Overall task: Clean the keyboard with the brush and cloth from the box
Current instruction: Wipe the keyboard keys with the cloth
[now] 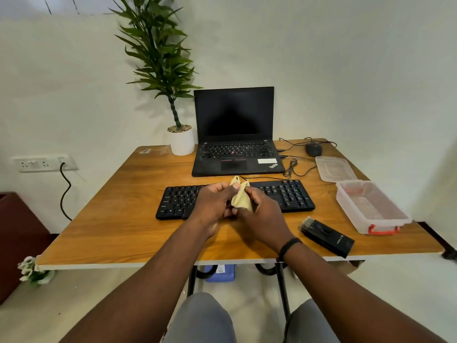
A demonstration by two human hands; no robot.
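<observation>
Both hands, left hand (214, 201) and right hand (262, 214), pinch the yellow cloth (241, 196) between curled fingers, above the keyboard (289, 194); it looks soft, light and limp, best gripped bunched.

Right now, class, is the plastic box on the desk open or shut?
Open: the plastic box has no cover, and its lid lies apart behind it on the desk.

Small office or home-office corner. Wooden tabletop (123, 219) on black metal legs against a plain white wall. Open black laptop (235, 134) at 12 o'clock, external keyboard (291, 194) in front of it, wired mouse (313, 149) at 1 o'clock. Potted plant (181, 142) at 11 o'clock. Wall socket strip (42, 163) with a plugged-in cable at 9 o'clock.
</observation>
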